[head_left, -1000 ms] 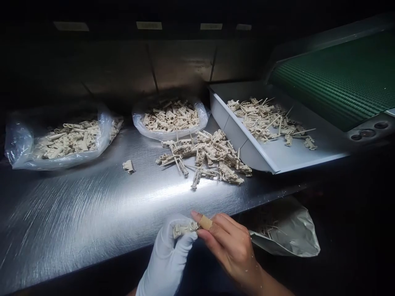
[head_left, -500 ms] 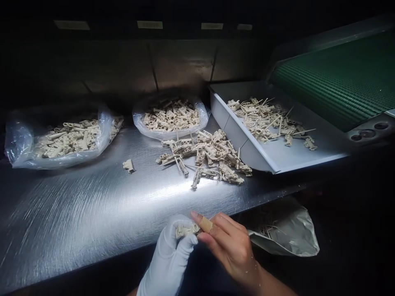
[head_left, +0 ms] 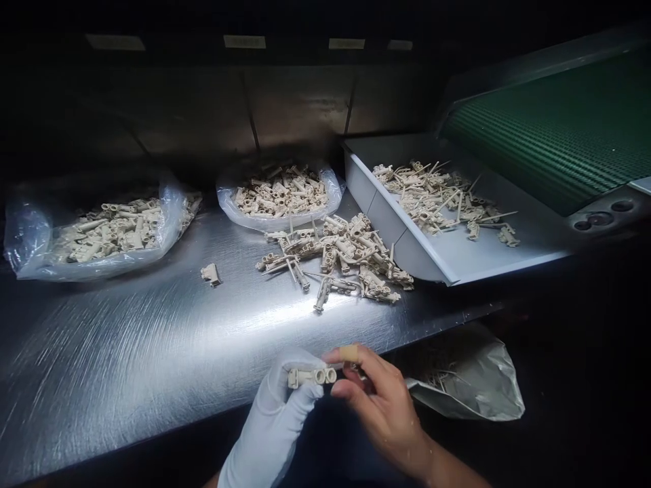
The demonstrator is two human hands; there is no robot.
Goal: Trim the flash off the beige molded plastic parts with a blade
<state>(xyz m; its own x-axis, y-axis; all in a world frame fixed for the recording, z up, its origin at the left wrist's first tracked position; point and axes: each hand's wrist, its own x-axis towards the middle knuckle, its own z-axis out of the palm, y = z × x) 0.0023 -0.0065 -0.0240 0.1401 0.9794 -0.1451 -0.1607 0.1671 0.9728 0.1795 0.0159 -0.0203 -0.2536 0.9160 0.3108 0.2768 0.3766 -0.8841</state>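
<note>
My left hand (head_left: 285, 400), in a white glove, is closed on a small beige plastic part (head_left: 305, 377) with two round openings facing me. Bare except for a tan tape band on the index finger, my right hand (head_left: 384, 396) is at the right end of that part. Its index fingertip reaches over the top of the part, and the thumb lies just below its right end. The other fingers are curled; a small pale piece shows among them, too hidden to name. Beyond both hands, a loose pile of similar parts (head_left: 350, 254), some with thin sticks attached, lies on the metal table (head_left: 167, 339).
Two clear plastic bags, left (head_left: 102, 271) and middle (head_left: 277, 220), hold beige parts. One single part (head_left: 210, 274) lies between them, nearer me. At right, a grey tray (head_left: 488, 264) with more parts sits under a green conveyor belt (head_left: 549, 129). A grey bag (head_left: 488, 400) with thin sticks hangs below the table edge.
The part in my left hand has turned so that two openings show instead of one. My right index finger has lifted over it, and my right thumb has shifted slightly right.
</note>
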